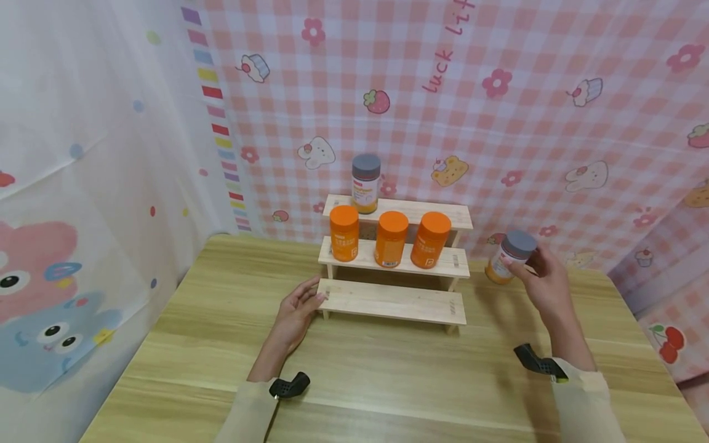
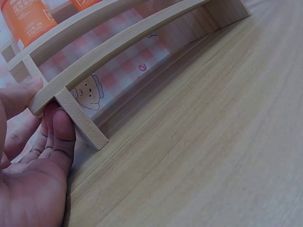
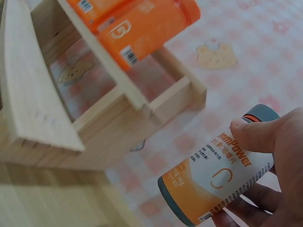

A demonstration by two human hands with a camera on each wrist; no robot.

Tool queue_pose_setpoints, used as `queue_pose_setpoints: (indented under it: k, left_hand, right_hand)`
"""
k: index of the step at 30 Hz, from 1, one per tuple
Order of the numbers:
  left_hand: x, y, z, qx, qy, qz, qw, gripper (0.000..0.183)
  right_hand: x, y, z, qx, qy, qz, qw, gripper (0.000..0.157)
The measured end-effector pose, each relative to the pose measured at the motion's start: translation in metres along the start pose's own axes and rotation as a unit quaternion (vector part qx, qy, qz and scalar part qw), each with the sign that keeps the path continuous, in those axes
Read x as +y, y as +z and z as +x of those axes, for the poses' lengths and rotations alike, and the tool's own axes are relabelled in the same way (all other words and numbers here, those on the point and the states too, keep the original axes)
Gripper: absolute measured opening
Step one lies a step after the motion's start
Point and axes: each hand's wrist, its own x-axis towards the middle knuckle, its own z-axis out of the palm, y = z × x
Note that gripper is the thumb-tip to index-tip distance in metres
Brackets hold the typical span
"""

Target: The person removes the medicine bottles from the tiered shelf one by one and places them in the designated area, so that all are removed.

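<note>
My right hand (image 1: 545, 283) grips a pill bottle (image 3: 215, 172) with a grey cap and a white and orange label. It is to the right of a three-step wooden rack (image 1: 388, 301), tilted in the right wrist view. My left hand (image 1: 296, 311) pinches the left end of the rack's lowest board, thumb (image 2: 21, 97) on top and fingers beneath. Three orange bottles (image 1: 344, 234) stand in a row on the middle step. On the top step, toward the left, stands another grey-capped bottle (image 1: 365, 184).
The rack stands on a wood-grain table (image 1: 388, 381) near its back edge. Behind it hangs a pink checked cloth (image 1: 354, 74) with cartoon prints. A white printed curtain (image 1: 100, 184) closes off the left side.
</note>
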Motion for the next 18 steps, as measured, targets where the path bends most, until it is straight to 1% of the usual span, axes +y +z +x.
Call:
queue_pose_setpoints:
  k: [7,10,14,18]
  left_hand:
    - [0.002,0.001,-0.001,0.002,-0.004,0.003,1.0,0.055]
    - [0.001,0.001,0.0,0.005,-0.004,0.002,1.0,0.055]
    - [-0.001,0.001,0.001,0.008,-0.003,0.0,1.0,0.054]
    - [-0.001,0.001,0.001,0.008,-0.003,-0.003,1.0,0.055]
  right_hand:
    - [0.027,0.0,-0.004,-0.022,0.019,-0.021,0.999,0.068]
    - [0.036,0.0,-0.007,-0.03,0.012,-0.021,0.999,0.068]
    - [0.049,0.0,-0.01,-0.045,-0.002,-0.004,0.999,0.066]
    - [0.062,-0.001,-0.014,-0.062,-0.001,0.0,0.998,0.067]
